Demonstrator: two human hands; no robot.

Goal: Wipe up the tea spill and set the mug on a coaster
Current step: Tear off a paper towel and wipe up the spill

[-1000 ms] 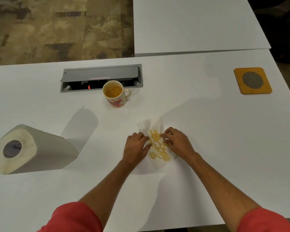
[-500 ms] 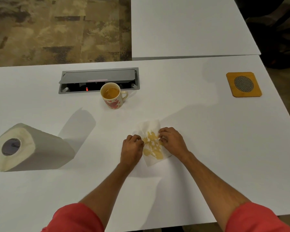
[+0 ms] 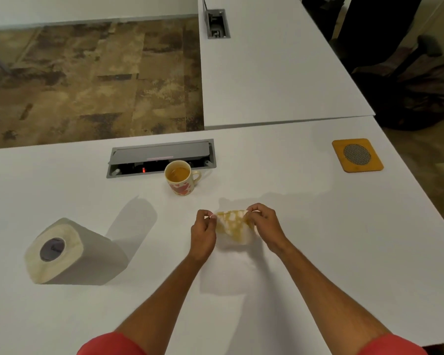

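A tea-stained paper towel [image 3: 233,228] hangs between my two hands just above the white table [image 3: 305,226]. My left hand [image 3: 204,233] pinches its upper left corner and my right hand [image 3: 265,226] pinches its upper right corner. The cream mug [image 3: 181,178] with red hearts stands upright behind the towel, holding tea, its handle pointing right. An orange square coaster [image 3: 357,155] with a round mesh centre lies at the far right of the table, well apart from the mug.
A paper towel roll [image 3: 69,252] lies on its side at the left. A grey cable box [image 3: 162,156] with an open lid is set into the table just behind the mug. A second white table [image 3: 267,67] adjoins at the back; a dark chair [image 3: 408,80] stands right.
The stained towel lay flat under both hands; now both hands have lifted it by its top corners off the table. The view has tilted up.
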